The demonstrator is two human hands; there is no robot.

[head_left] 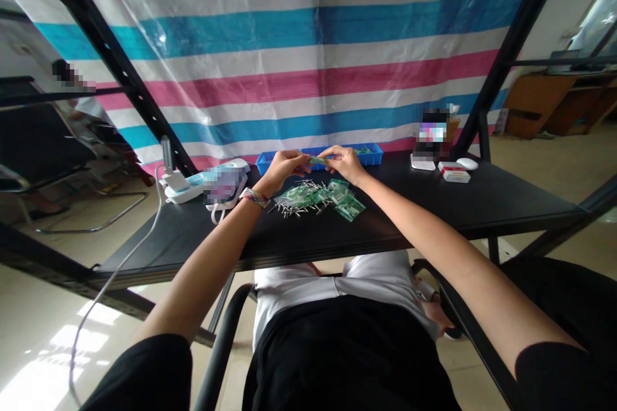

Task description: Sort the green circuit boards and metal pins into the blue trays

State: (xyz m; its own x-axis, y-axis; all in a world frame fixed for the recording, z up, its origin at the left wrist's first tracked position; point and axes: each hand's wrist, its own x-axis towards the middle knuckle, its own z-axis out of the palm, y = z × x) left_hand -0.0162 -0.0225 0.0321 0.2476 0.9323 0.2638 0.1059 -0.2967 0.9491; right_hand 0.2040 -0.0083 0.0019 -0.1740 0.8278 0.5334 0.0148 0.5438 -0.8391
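Pinching one small green packet [317, 160] between both hands, fingertips closed on either end: left hand [288, 167] has the left end, right hand [346, 162] the right end. Finger gaps look almost nil; the packet's contents are too small to tell. Packet is raised above the black table [501, 205], held level or nearly so.

Just nearer the body than the grip: heap of slim metal pins [301, 200], nails or screws, can't tell which, mixed with green printed packets [348, 200]. Packets sit mostly at the heap's right side, some overlapping; pins stick out left and front.

Just beyond the grip: long blue tray [376, 155], running left to right, partly hidden by the hands, with some green bits in its right part. Woven bracelet [254, 197] on left wrist.

Left of the grip: device with pixelated screen [225, 185], then white power strip [186, 192] with a white cable [116, 270] running down off the table edge. Well right of the grip: pixelated device on white stand [423, 162], amber bottle [453, 125] behind it, red-and-white box [454, 173], white mouse [467, 164] just beside the box. Striped sheet [289, 77] hangs behind everything.
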